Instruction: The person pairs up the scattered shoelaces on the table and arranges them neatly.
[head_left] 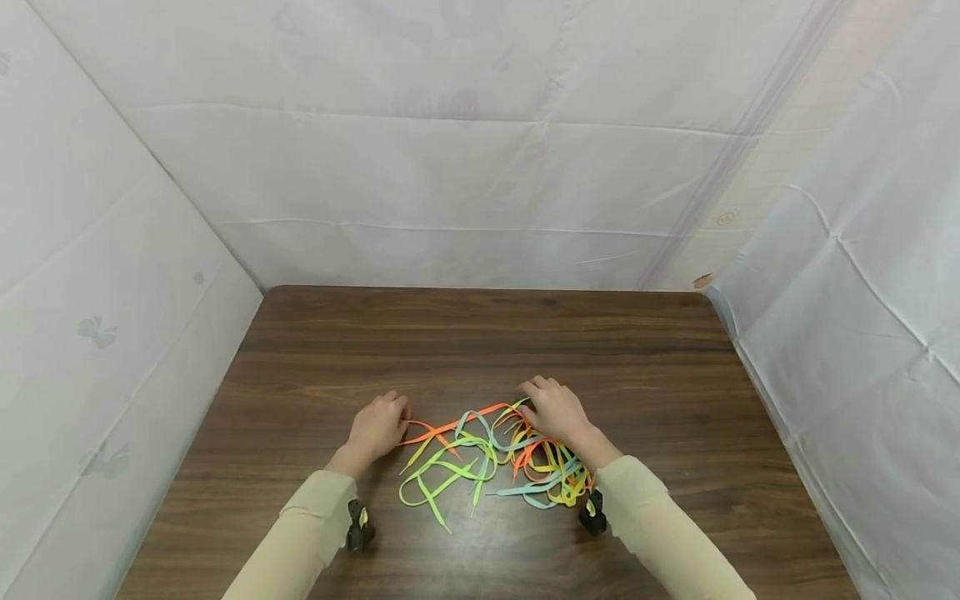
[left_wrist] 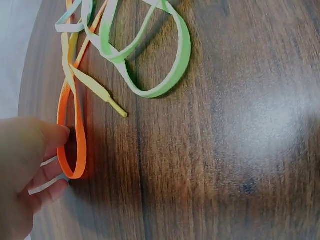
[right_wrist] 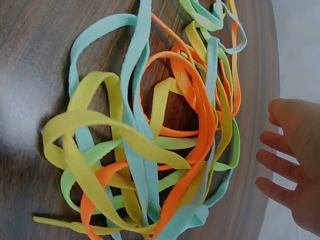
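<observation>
Flat shoelaces in several colours lie tangled on the wooden table. My left hand [head_left: 380, 425] is at the left end of the tangle, its thumb and fingers pinching the looped end of an orange shoelace [left_wrist: 78, 150]. A yellow lace tip [left_wrist: 117, 106] and a loose green shoelace [left_wrist: 181, 52] lie beside that loop. My right hand [head_left: 557, 410] hovers at the far right side of the pile, fingers apart and loosely bent, with nothing between them in the right wrist view. Nearest to it are orange, green, yellow [right_wrist: 90, 120] and light blue shoelaces [right_wrist: 135, 65].
The dark wooden table [head_left: 480, 333] extends around the laces. Pale sheeting [head_left: 450, 183] hangs behind the table's far edge and along both sides. A small black device [head_left: 360, 525] is strapped to each wrist, at the beige sleeves [head_left: 300, 525].
</observation>
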